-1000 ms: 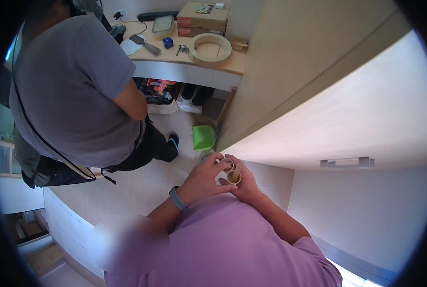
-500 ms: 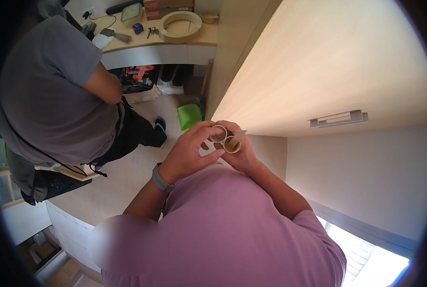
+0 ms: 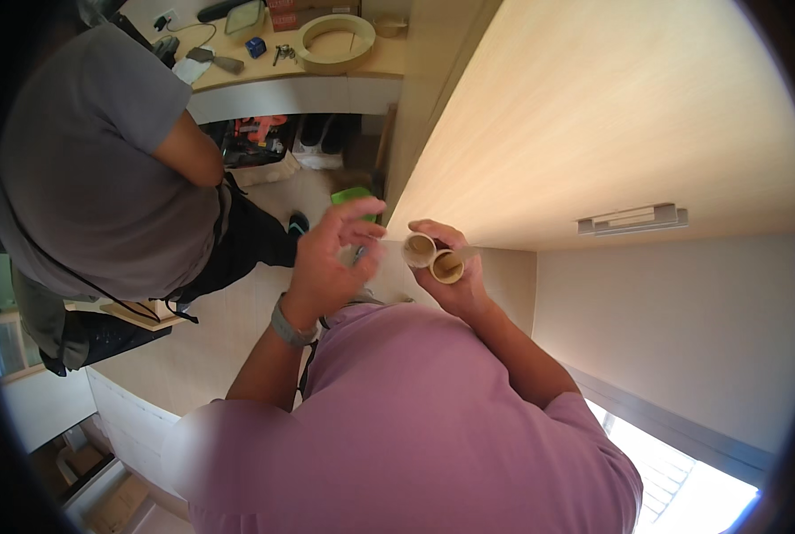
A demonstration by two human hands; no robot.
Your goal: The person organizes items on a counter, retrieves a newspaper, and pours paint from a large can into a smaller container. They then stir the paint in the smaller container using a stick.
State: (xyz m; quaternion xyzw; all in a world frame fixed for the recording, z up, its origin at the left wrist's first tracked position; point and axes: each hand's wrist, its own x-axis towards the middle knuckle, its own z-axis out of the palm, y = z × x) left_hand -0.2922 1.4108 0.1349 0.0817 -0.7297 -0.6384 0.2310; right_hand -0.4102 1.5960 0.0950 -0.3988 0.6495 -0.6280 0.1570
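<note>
My right hand (image 3: 462,292) is closed around two short, round cardboard-lined tubes, held side by side with their openings facing up. The left tube (image 3: 418,252) touches the right tube (image 3: 447,267), and a thin pale strip (image 3: 469,253) stands out from the right tube's rim. Off to the left of the tubes, my left hand (image 3: 329,267) is raised with its fingers apart and holds nothing. A grey watch (image 3: 291,324) is on that wrist. Motion blurs the left fingertips a little.
A person in a grey shirt (image 3: 104,169) stands close on the left. Beyond is a table with a large ring-shaped roll (image 3: 309,55), keys (image 3: 283,55) and a scraper (image 3: 228,64). A wooden cabinet door with a handle (image 3: 633,219) rises at right. A green dustpan (image 3: 348,194) lies on the floor.
My left hand has let go of the left tube and drawn back to the left, its fingers spreading. My right hand has shifted slightly right with both tubes.
</note>
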